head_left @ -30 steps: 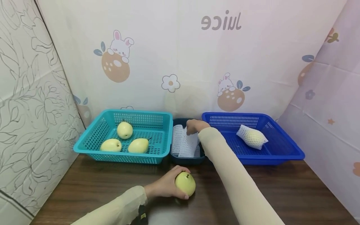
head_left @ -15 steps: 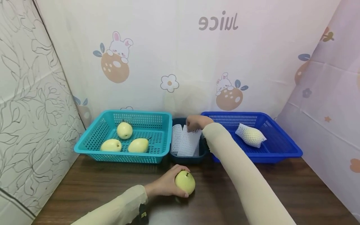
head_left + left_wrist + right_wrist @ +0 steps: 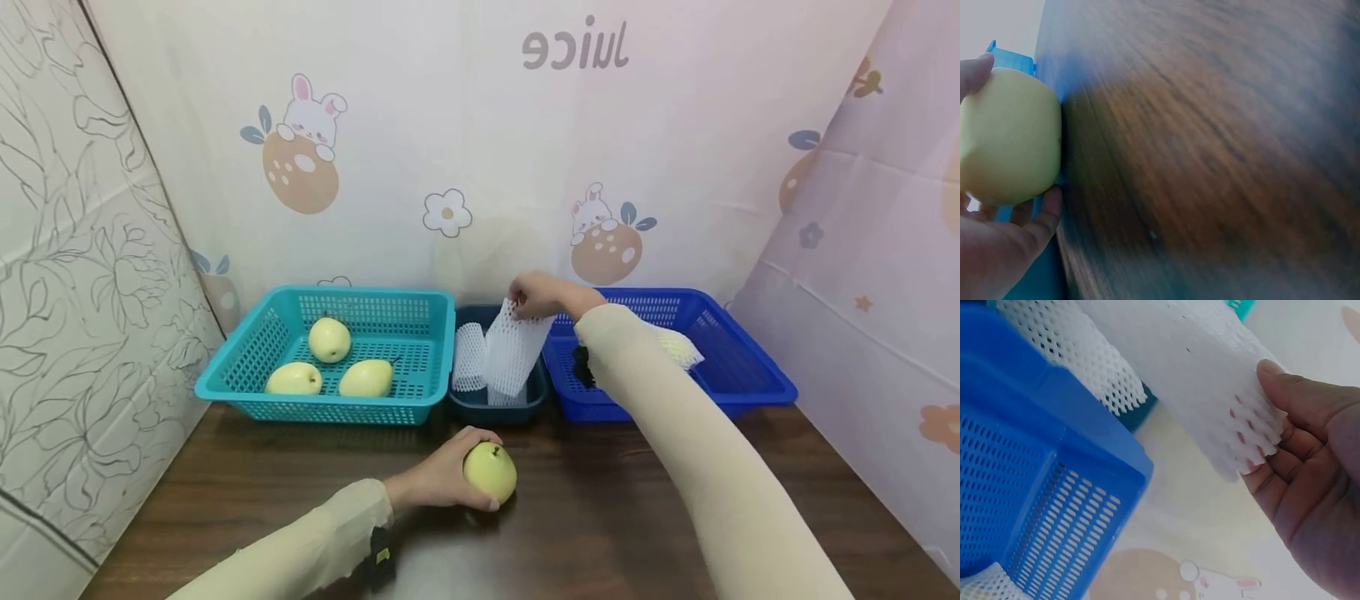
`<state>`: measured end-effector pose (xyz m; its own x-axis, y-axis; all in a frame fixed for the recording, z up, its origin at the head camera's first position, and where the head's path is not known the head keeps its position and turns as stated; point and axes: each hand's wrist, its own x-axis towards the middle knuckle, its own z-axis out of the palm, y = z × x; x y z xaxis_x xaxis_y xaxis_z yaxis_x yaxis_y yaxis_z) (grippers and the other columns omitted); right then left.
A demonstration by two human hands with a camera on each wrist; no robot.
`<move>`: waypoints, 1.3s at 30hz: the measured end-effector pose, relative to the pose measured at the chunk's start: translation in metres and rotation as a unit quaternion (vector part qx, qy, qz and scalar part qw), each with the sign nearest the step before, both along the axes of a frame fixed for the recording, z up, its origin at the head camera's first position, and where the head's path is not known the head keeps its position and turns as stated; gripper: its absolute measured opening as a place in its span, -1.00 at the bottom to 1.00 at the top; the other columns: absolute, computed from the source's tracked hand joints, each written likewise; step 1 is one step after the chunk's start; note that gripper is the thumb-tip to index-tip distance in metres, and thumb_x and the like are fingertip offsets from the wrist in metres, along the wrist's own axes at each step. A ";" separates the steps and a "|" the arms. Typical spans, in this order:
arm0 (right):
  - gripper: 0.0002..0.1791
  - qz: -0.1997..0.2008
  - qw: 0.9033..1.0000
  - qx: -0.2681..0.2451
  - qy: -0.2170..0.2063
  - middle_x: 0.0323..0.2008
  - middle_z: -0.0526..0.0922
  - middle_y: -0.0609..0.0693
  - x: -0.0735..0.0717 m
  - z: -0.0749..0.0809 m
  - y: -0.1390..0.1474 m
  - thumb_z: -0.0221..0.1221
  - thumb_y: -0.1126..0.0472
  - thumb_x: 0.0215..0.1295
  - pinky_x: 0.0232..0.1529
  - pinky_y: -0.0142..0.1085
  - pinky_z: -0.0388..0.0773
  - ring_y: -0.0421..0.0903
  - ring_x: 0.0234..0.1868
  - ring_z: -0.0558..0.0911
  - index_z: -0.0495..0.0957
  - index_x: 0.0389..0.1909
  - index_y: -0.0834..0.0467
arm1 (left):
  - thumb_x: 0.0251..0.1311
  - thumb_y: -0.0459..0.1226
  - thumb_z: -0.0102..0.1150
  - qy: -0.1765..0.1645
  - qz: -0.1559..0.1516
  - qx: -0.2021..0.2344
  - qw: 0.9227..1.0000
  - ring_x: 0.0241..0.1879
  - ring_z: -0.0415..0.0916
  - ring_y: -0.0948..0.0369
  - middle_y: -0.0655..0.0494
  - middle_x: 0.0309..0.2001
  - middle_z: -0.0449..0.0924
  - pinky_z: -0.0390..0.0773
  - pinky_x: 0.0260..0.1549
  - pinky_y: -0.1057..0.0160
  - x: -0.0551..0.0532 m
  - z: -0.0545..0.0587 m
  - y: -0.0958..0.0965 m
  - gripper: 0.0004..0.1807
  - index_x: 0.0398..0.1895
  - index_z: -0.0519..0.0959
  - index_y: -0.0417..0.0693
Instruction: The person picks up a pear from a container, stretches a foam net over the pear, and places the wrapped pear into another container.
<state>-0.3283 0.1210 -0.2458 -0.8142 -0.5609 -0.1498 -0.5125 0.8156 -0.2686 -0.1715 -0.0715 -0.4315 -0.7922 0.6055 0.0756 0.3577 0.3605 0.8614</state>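
My left hand [image 3: 448, 473] grips a yellow-green pear [image 3: 491, 472] low over the brown table, thumb in front and fingers behind. In the left wrist view the pear [image 3: 1013, 137] fills the space between thumb and fingers. With thumb and fingers my right hand [image 3: 542, 295] pinches the top edge of a white foam net sleeve [image 3: 517, 343], which hangs tilted above the small dark basket [image 3: 501, 413]. The right wrist view shows the thumb lying flat on the sleeve [image 3: 1191, 369]. Other foam net sleeves [image 3: 469, 358] lie in that basket.
At the left, a teal basket [image 3: 322, 408] holds 3 bare pears [image 3: 330, 340]. On the right stands a blue basket [image 3: 750, 367] with a pear in a foam net [image 3: 681, 347], partly hidden by my right sleeve. A patterned curtain [image 3: 390, 150] hangs behind the baskets on the table [image 3: 600, 517].
My right hand has risen and moved slightly right, drawing the foam net sleeve up from the small basket. The left hand keeps its hold on the pear in place.
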 end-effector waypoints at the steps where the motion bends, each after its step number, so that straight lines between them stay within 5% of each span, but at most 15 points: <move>1: -0.87 0.001 1.000 -0.008 0.009 -0.35 0.52 0.10 0.001 0.002 0.003 0.21 0.34 0.23 -0.27 -0.25 0.45 -0.01 -0.31 0.46 0.55 -0.24 0.32 | -0.27 -0.16 0.55 0.000 0.000 -0.001 1.000 -0.08 0.37 0.19 0.19 -0.01 0.34 0.48 -0.20 0.27 0.000 0.000 0.000 -0.20 0.14 0.40 -0.06; 19: -0.88 0.045 0.991 -0.117 0.050 -0.42 0.55 0.06 0.029 0.022 0.037 0.23 0.31 0.24 -0.34 -0.24 0.43 -0.04 -0.40 0.46 0.55 -0.27 0.29 | -0.24 -0.15 0.54 -0.008 -0.003 -0.002 1.000 -0.06 0.36 0.18 0.17 0.00 0.33 0.47 -0.19 0.24 0.001 0.002 0.001 -0.20 0.15 0.39 -0.07; 39: -0.93 0.082 0.979 -0.163 0.095 -0.54 0.51 -0.12 0.100 0.005 0.061 0.27 0.33 0.20 -0.51 -0.34 0.44 -0.18 -0.54 0.44 0.56 -0.37 0.16 | -0.26 -0.16 0.53 0.012 0.004 0.008 1.000 -0.06 0.37 0.17 0.16 0.01 0.34 0.45 -0.16 0.23 0.005 -0.003 0.000 -0.18 0.17 0.38 -0.12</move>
<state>-0.2278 0.1823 -0.2409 -0.7052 -0.6789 0.2045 -0.6950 0.6049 -0.3887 -0.1670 -0.0711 -0.4343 -0.7946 0.5982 0.1040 0.3750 0.3486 0.8590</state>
